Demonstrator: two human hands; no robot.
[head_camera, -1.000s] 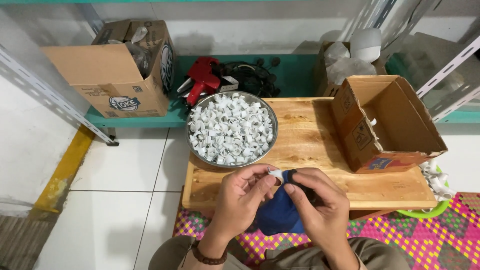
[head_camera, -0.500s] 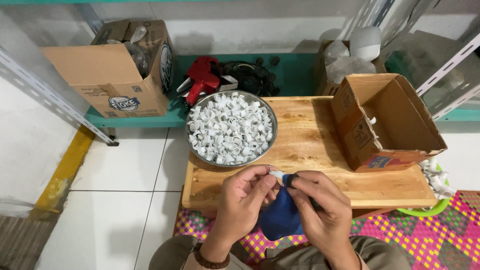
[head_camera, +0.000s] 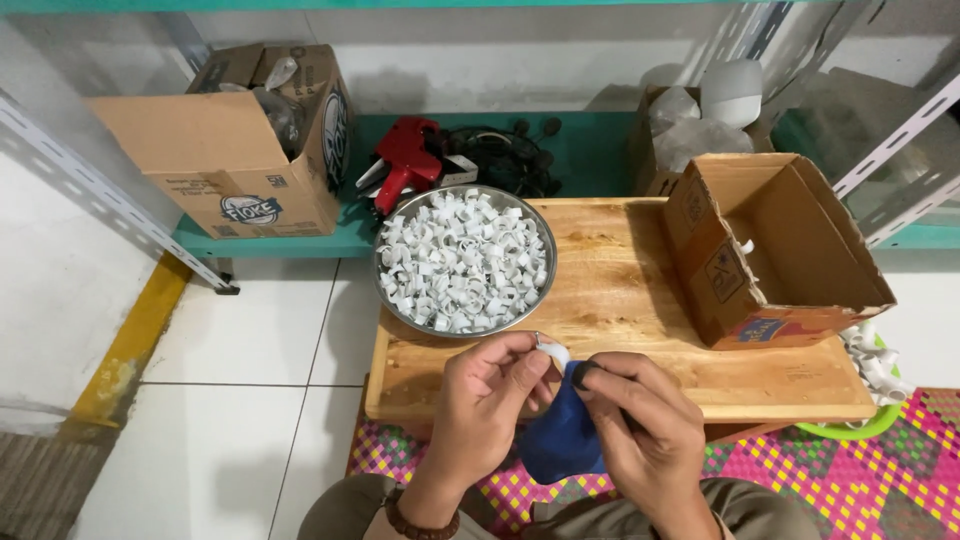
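Left hand (head_camera: 490, 395) pinching small white plastic ring (head_camera: 553, 352), right hand (head_camera: 645, 425) gripping blue cloth (head_camera: 562, 440), lower centre, round metal bowl (head_camera: 398, 300) above

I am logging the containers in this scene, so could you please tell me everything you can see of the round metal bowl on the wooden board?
The round metal bowl is shallow, silvery and shiny like steel, with a thin rim. It sits upright on the back left part of the wooden board, its far edge reaching past the board toward the teal shelf. It is heaped with small white plastic ring-shaped pieces. Neither hand touches it.
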